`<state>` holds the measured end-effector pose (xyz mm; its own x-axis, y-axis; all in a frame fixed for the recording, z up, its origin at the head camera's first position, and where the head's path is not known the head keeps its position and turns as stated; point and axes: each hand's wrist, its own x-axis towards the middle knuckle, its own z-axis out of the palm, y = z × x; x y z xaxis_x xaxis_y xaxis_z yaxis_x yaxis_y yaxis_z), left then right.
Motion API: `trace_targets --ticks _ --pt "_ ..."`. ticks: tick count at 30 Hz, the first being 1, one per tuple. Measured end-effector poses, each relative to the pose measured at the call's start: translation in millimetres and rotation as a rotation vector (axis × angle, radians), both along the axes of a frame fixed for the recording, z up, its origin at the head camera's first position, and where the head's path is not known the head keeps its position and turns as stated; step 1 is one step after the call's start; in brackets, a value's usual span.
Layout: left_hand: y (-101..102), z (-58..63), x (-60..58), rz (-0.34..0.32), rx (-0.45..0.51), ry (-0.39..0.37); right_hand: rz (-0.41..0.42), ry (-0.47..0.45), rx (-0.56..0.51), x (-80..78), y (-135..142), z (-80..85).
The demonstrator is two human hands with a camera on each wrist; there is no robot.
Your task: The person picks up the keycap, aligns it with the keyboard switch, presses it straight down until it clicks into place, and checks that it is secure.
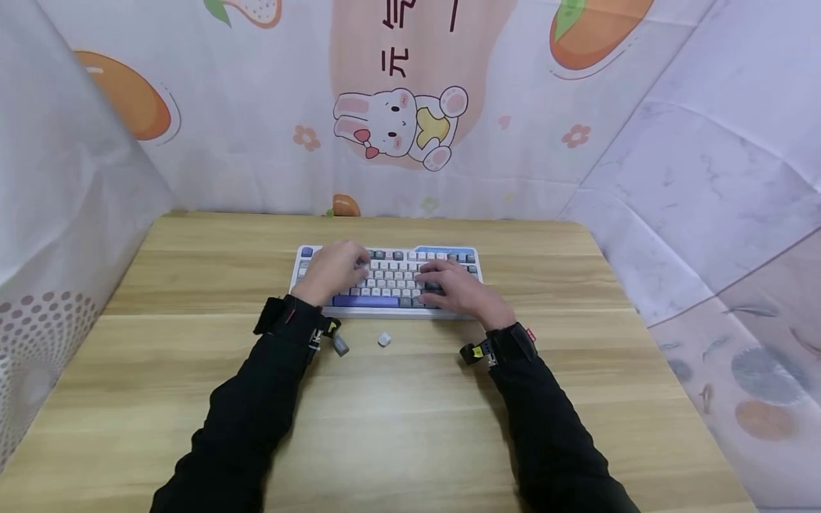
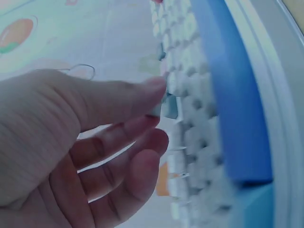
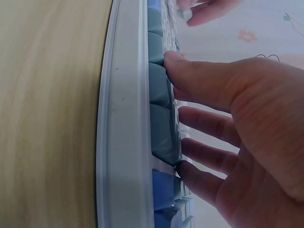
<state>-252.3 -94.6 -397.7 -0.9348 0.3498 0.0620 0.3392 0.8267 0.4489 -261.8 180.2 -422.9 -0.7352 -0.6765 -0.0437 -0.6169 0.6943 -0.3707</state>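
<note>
A compact white keyboard (image 1: 372, 312) with white, grey-green and blue-violet keycaps lies toward the back of the table. Over its left half, my left hand (image 1: 333, 269) pinches a small pale keycap (image 3: 186, 14) between thumb and finger. In the left wrist view that keycap (image 2: 154, 110) shows only partly below the thumb tip, close over the keys. My right hand (image 1: 457, 286) rests on the keyboard's right part, fingers loosely bent. Its thumb tip and fingertips lie at the grey-green keys (image 3: 160, 84) near the front edge.
In front of the keyboard, a loose white keycap (image 1: 384, 339) lies on the wooden table (image 1: 385, 427). A small grey piece (image 1: 340, 345) sits beside the left wrist strap. Printed curtains (image 1: 256, 178) hang behind and at both sides of the table.
</note>
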Motion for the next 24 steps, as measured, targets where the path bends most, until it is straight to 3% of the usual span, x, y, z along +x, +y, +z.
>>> trace_targets --ticks 3,7,11,24 --pt "1.0 -10.5 -4.4 0.044 0.028 0.009 0.003 0.003 0.006 -0.2 0.6 -2.0" --pt "5.5 -19.9 -9.1 0.048 0.029 0.059 -0.003 0.018 -0.004 -0.8 1.9 -3.1" --pt "7.3 -23.7 -9.7 0.050 0.003 0.089 -0.009 0.010 -0.010 0.2 1.1 -2.7" --pt "4.5 -28.2 -9.5 0.088 -0.023 0.074 0.000 0.013 -0.015 2.1 -2.8 -2.4"
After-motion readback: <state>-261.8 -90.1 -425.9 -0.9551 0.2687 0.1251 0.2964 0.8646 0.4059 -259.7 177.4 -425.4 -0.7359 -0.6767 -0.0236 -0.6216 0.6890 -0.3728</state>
